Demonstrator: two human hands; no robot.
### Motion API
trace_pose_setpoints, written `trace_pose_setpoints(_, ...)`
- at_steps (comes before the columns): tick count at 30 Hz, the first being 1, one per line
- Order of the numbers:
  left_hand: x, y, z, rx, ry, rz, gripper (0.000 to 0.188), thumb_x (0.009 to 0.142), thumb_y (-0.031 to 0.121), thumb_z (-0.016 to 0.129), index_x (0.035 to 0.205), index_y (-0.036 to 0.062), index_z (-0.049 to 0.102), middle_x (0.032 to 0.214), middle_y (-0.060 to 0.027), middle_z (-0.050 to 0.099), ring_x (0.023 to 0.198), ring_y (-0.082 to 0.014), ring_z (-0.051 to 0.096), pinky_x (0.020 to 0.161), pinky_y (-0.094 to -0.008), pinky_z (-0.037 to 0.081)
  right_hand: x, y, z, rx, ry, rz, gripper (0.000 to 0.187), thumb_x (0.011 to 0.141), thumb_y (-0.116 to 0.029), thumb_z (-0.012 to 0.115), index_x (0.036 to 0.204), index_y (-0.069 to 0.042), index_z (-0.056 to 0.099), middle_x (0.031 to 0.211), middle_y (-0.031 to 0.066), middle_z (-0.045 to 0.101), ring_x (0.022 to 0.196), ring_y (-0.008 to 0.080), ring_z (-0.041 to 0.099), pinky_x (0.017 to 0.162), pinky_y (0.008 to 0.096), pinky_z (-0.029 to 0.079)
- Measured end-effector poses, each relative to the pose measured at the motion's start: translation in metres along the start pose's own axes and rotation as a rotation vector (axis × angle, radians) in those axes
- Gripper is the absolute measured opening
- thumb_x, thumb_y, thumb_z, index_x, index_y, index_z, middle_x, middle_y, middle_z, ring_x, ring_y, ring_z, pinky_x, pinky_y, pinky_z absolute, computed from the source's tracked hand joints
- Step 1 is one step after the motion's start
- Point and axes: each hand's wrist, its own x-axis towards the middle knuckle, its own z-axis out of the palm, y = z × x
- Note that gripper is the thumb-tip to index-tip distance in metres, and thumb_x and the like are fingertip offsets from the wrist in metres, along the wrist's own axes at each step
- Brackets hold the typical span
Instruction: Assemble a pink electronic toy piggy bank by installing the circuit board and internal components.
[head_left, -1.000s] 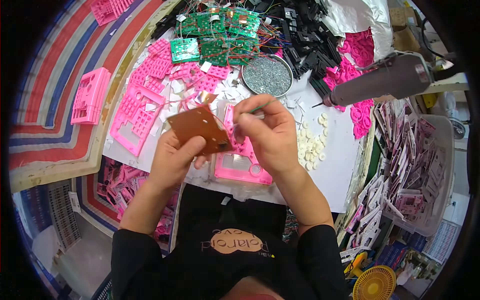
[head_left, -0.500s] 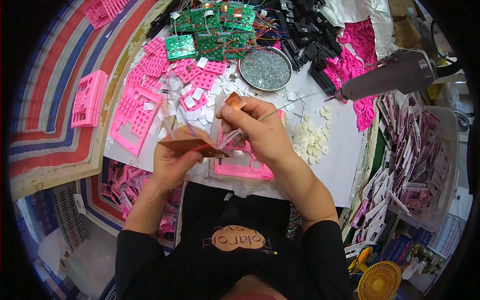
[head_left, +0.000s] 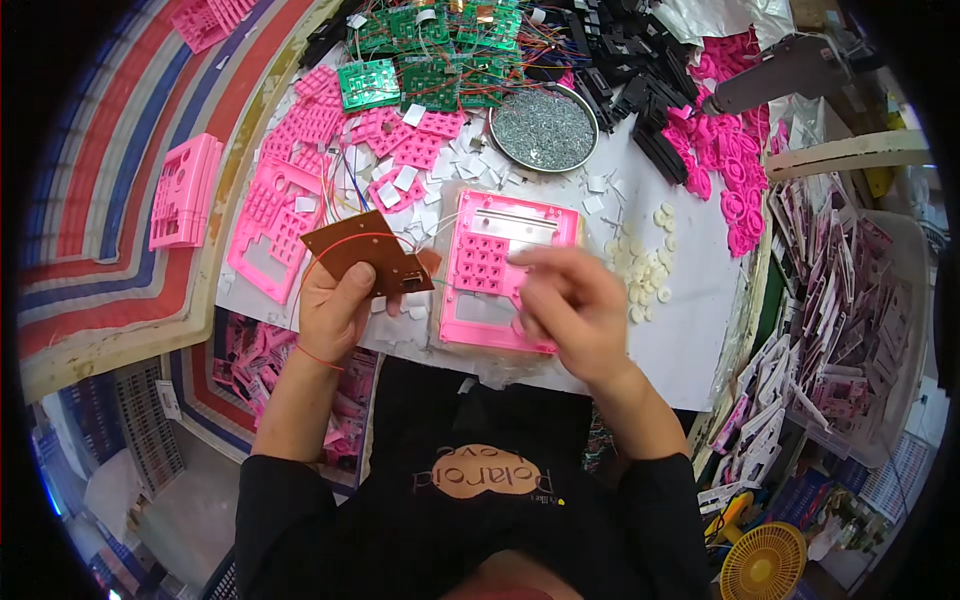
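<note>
In my left hand [head_left: 338, 308] is a brown circuit board [head_left: 362, 252], gripped by its lower edge and tilted. Thin coloured wires trail from it, with a red one looping over its face and down by my wrist. A small orange-copper piece [head_left: 428, 262] shows at the board's right edge. My right hand [head_left: 575, 310], slightly blurred, hovers over the right side of a pink plastic casing [head_left: 548, 210]. Its index finger stretches left, apart from the thumb, and no object shows in it. Inside the casing sits a pink button pad [head_left: 480, 262]; clear plastic lies beneath.
Behind are green circuit boards [head_left: 430, 85], a round dish of screws [head_left: 545, 128] and black plastic parts [head_left: 640, 110]. White round pieces [head_left: 645, 265] lie to the right. A grey electric screwdriver [head_left: 780, 78] hangs at upper right. Pink frames [head_left: 270, 225] lie left.
My right hand has let go of the orange-copper piece and wires and moved right and down over the casing. My left hand has turned the board, showing its brown face.
</note>
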Motion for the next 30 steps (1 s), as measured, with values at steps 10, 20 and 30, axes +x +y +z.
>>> trace_pose_setpoints(10, -0.014, 0.041, 0.023, 0.361, -0.285, -0.326, 0.021, 0.095, 0.004, 0.060, 0.112, -0.0069, 0.066, 0.095, -0.0123, 0.072, 0.072, -0.0158, 0.067, 0.061, -0.0264, 0.051, -0.079, -0.080, -0.080, -0.937, -0.132, -0.053, 0.105, 0.061, -0.047, 0.092, 0.144, -0.002, 0.047, 0.141, 0.0197, 0.052, 0.128, 0.0313, 0.053, 0.100, 0.0417, 0.046)
trace_pose_setpoints(20, -0.019, 0.024, 0.068, 0.391, -0.473, -0.399, 0.017, 0.094, 0.001, 0.064, 0.110, -0.0033, 0.067, 0.086, -0.0063, 0.069, 0.074, -0.0104, 0.066, 0.066, -0.0257, 0.053, -0.083, -0.012, -0.007, -0.230, 0.106, 0.013, 0.016, 0.090, -0.012, 0.073, 0.095, 0.002, 0.070, 0.074, 0.0099, 0.070, 0.057, 0.0172, 0.065, 0.053, 0.0277, 0.050)
trace_pose_setpoints(30, -0.026, 0.012, 0.057, 0.670, -0.562, -0.247, 0.021, 0.090, 0.004, 0.069, 0.111, 0.0033, 0.067, 0.089, -0.0108, 0.069, 0.074, -0.0245, 0.068, 0.066, -0.0331, 0.053, -0.122, -0.066, -0.084, -1.056, 0.059, 0.140, 0.071, 0.079, -0.044, 0.079, 0.131, 0.000, 0.061, 0.129, 0.0208, 0.061, 0.125, 0.0318, 0.054, 0.103, 0.0445, 0.042)
